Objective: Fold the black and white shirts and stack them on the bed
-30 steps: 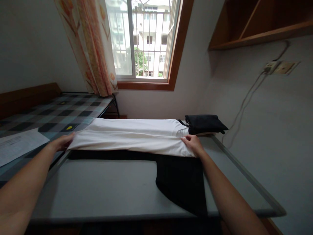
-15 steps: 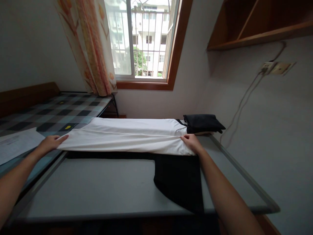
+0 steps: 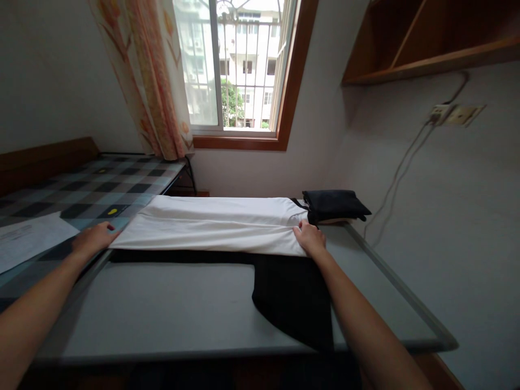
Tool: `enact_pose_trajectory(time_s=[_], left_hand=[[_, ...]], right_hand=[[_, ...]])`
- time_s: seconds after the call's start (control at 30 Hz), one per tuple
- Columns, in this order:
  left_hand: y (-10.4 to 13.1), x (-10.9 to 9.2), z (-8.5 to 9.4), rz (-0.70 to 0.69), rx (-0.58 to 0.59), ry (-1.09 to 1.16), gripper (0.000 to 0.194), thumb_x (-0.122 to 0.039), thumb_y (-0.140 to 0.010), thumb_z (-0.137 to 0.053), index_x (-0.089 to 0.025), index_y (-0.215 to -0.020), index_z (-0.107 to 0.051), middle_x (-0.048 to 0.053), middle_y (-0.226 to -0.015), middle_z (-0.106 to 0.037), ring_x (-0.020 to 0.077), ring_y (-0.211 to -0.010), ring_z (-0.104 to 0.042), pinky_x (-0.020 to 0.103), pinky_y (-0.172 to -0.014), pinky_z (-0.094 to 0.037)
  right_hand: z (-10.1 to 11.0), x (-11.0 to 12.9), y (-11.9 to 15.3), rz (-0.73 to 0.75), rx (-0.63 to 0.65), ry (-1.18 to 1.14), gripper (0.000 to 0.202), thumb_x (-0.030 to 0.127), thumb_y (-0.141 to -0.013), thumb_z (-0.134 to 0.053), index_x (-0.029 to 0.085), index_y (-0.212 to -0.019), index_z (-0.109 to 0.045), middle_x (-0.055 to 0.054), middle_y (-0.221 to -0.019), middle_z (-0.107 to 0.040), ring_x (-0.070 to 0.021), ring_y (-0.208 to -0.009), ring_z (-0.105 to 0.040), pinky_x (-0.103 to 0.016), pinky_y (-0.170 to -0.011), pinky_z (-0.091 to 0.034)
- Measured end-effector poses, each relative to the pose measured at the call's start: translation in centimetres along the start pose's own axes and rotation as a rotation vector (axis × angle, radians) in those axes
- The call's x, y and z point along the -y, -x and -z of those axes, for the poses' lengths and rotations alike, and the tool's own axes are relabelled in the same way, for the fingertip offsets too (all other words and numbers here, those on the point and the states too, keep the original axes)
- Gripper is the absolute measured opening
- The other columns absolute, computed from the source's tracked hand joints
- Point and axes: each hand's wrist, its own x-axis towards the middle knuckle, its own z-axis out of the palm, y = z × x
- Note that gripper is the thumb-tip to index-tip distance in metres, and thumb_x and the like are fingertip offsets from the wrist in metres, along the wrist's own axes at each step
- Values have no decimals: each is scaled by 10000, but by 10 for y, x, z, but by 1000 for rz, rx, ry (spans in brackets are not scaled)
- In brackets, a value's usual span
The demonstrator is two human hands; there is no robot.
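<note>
A white and black T-shirt [image 3: 219,233] lies folded lengthwise across the grey board-like table. Its white part is on top, and a black strip and black sleeve [image 3: 294,298] stick out toward me. My left hand [image 3: 95,239] is at the shirt's left end, its fingers parted and a fingertip close against the white edge. At the right end, near the neckline, my right hand [image 3: 311,237] has its fingers closed on the white fabric; its fingertips are partly hidden.
A folded black cloth bundle [image 3: 336,205] lies at the table's [image 3: 170,309] far right corner. A checked bed [image 3: 134,181] adjoins on the left, with a paper sheet [image 3: 34,238] on it. Ahead is a barred window [image 3: 244,81]; a cable [image 3: 396,170] hangs along the right wall.
My left hand's fingers have parted from their pinch on the shirt's left edge. My right hand has shifted slightly left along the fabric, and the shirt's left corner has drawn in rightward.
</note>
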Motion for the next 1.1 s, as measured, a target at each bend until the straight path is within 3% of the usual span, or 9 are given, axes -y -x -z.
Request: enact_pose_trajectory(time_s=[0.07, 0.13, 0.2, 0.27, 0.37, 0.5, 0.67, 0.87, 1.1], left_hand=[[4, -15, 7, -20, -22, -53, 563, -477, -853, -465, -106, -1261, -577, 236, -1250, -591, 357, -1044, -599, 436, -798, -478], [11, -36, 12, -97, -118, -74, 533, -442, -899, -398, -130, -1302, -552, 224, -1330, -540, 363, -1153, -551, 487, -887, -452], [20, -61, 13, -257, -240, -32, 524, -447, -918, -360, -125, -1270, -576, 199, -1332, -553, 346, -1201, -529, 498, -959, -423], [30, -88, 7, -478, -275, 76, 530, -473, -919, -350, -132, -1233, -605, 160, -1309, -593, 294, -1200, -551, 437, -1012, -414], [43, -124, -11, -695, -194, 213, 621, -583, -917, -312, -152, -1209, -649, 120, -1285, -636, 252, -1223, -557, 364, -1070, -389], [59, -153, -34, -785, -23, 166, 651, -617, -912, -315, -214, -1347, -583, 83, -1441, -523, 276, -1369, -423, 420, -1132, -309], [73, -156, -43, -726, 18, 82, 640, -582, -936, -300, -257, -1474, -425, 62, -1574, -311, 289, -1453, -275, 488, -1163, -208], [75, -150, -41, -658, 26, 49, 641, -583, -943, -271, -278, -1497, -375, 62, -1581, -298, 292, -1471, -226, 519, -1162, -176], [56, -127, -42, -451, 55, 31, 681, -615, -930, -243, -284, -1521, -318, 76, -1601, -246, 322, -1476, -191, 584, -1144, -147]], right_hand=[[2, 2, 4, 22, -42, 38, 320, 404, -931, -476, 199, -1142, -601, -135, -1043, -702, -285, -948, -672, -362, -782, -464], [4, 2, 9, 59, -109, 93, 314, 395, -930, -490, 187, -1136, -603, -132, -1046, -693, -280, -951, -659, -361, -789, -458], [5, 3, 13, 110, -210, 151, 306, 363, -931, -496, 165, -1130, -618, -153, -1082, -673, -295, -1005, -625, -386, -836, -442], [5, 6, 17, 203, -306, 161, 311, 319, -942, -470, 149, -1148, -630, -181, -1141, -650, -311, -1078, -581, -421, -904, -413], [-5, 16, 22, 456, -292, 30, 392, 341, -977, -386, 156, -1228, -624, -183, -1260, -615, -294, -1170, -543, -422, -990, -384], [-28, 29, 28, 678, -73, -61, 588, 519, -986, -289, 168, -1397, -521, -157, -1462, -480, -297, -1366, -406, -455, -1099, -317], [-39, 28, 27, 690, 49, -25, 706, 609, -972, -200, 177, -1497, -392, -146, -1560, -331, -299, -1455, -255, -487, -1153, -233], [-29, 20, 22, 682, 95, 16, 709, 620, -970, -173, 203, -1512, -364, -127, -1586, -265, -304, -1471, -199, -550, -1171, -142], [-25, 15, 16, 652, 158, 24, 687, 616, -971, -192, 239, -1533, -310, -92, -1608, -190, -288, -1485, -138, -540, -1179, -132]])
